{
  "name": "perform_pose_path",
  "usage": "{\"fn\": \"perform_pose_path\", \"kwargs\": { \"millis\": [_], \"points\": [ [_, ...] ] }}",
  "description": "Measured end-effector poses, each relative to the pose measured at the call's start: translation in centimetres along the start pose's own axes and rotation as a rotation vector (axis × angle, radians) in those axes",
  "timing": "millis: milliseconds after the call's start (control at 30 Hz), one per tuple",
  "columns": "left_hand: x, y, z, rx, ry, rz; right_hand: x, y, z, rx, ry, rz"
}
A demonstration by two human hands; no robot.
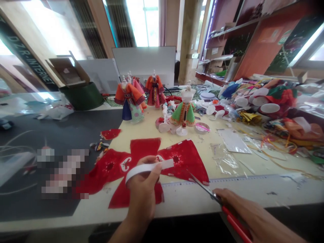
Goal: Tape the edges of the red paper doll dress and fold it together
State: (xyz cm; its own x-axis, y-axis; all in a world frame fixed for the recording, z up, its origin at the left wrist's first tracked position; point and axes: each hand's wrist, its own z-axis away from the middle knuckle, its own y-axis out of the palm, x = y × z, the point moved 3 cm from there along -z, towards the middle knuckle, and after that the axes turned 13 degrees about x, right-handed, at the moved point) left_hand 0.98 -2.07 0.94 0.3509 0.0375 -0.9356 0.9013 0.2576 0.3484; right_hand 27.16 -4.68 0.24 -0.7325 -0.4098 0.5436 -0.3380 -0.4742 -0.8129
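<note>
Only clear read: "DZR-INTERNET", pale caps running diagonally down the dark slanted strip (28,55), upper left of frame. Ruler (215,181) on the counter (199,211), lower right of center: scale marks visible, numerals too small to read. Green-and-white sticker (285,37) on the orange-red panel (265,42), upper right: print too blurred.

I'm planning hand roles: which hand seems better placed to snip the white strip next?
Probably the right hand: it holds the red-handled scissors, tips angled toward the white strip, which the left hand pinches.
</note>
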Motion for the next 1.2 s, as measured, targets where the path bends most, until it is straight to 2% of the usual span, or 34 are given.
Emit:
{"fn": "perform_pose_path", "kwargs": {
  "millis": [100,200,333,500,667,867,1100,1200],
  "points": [
    [0.0,1.0,0.5,0.004,-0.060,0.103,2.7,1.0,-0.8,0.019,-0.078,-0.045],
    [0.1,1.5,1.0,-0.004,-0.071,0.122,4.2,2.1,-1.5,-0.014,-0.095,-0.103],
    [0.4,1.6,1.5,-0.029,-0.079,0.129,4.4,4.1,-2.4,-0.032,-0.091,-0.180],
    [0.9,1.6,1.9,-0.052,-0.098,0.128,4.2,5.9,-3.1,0.054,-0.058,-0.247],
    [0.5,1.8,2.4,-0.078,-0.072,0.096,4.1,6.3,-2.9,0.064,-0.071,-0.281],
    [0.1,2.5,2.6,-0.117,-0.161,0.123,3.7,6.7,-2.8,0.019,-0.124,-0.283],
    [1.1,2.6,3.0,-0.068,-0.106,0.117,3.8,6.3,-2.9,-0.036,-0.111,-0.283],
    [1.7,2.8,3.2,-0.055,-0.141,0.137,4.1,6.0,-2.9,-0.040,-0.098,-0.299]
  ]
}}
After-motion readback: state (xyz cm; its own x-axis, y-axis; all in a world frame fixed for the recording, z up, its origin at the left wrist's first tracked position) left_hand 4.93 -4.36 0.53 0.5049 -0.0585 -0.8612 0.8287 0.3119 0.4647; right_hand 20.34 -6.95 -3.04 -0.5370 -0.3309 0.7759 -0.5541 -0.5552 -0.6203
